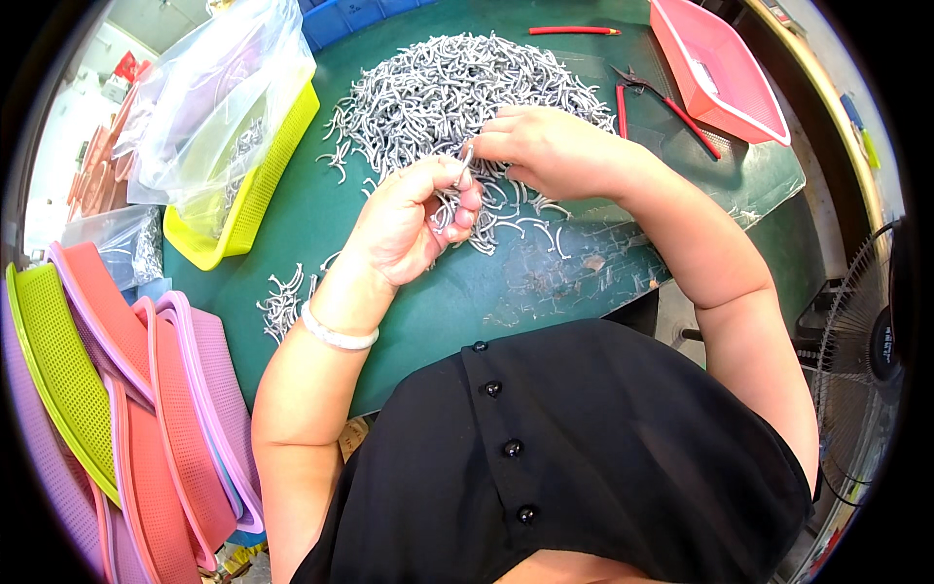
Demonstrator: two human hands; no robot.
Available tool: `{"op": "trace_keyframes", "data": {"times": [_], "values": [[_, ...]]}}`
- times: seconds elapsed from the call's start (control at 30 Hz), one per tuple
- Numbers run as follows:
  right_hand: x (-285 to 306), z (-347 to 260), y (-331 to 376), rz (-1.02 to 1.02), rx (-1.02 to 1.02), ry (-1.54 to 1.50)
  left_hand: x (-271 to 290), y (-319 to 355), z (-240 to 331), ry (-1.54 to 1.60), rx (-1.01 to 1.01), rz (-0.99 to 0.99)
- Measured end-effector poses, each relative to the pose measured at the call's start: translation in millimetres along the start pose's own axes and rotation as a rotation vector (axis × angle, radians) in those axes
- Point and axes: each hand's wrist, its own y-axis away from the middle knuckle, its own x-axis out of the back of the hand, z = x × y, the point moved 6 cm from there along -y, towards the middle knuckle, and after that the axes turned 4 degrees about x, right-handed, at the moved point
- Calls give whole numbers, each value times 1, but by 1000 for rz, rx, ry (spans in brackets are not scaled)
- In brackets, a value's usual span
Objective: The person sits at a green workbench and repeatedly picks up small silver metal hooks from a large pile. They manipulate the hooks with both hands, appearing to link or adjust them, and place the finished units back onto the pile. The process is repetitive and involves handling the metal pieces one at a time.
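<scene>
Head view: left hand [409,219] and right hand [545,146], each grip pinched on one curved grey piece [465,164] held between them above green worktop [321,209], just before the heap [457,78] of like pieces.

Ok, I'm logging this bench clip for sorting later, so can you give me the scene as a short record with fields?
Surface: green table
Left hand: curled around several small grey curved metal pieces, thumb and fingers pinching one
Right hand: fingertips on the same pinched piece, meeting the left hand
Main stock: large heap of grey curved pieces behind the hands
Small pile: near the left wrist
Tools: red-handled pliers, red pencil
Containers: pink basket, yellow basket holding clear bags, stacked baskets at left
</scene>
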Motion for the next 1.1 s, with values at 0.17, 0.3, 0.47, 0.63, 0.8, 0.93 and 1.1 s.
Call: {"op": "trace_keyframes", "data": {"times": [0.17, 0.3, 0.47, 0.63, 0.8, 0.93, 1.1], "values": [[0, -2, 0, -67, -34, -11, 2, -1, 0, 12, 0, 2], [-1, -4, 1, -69, -9, 53, 2, -2, 0, 38, 6, -34], [0, -6, 3, -83, -104, 175, 1, -1, 0, 64, 8, -105], [1, -7, 2, -108, -180, 223, 1, -3, 1, 117, -13, -135], [2, -1, 2, -128, -209, 115, -3, -1, 6, 141, -64, -133], [7, 14, 5, 46, -279, -89, -2, -1, 8, 80, -116, -147], [10, 15, 4, 127, -352, -511, 0, -1, 6, -45, -85, -13]]}}
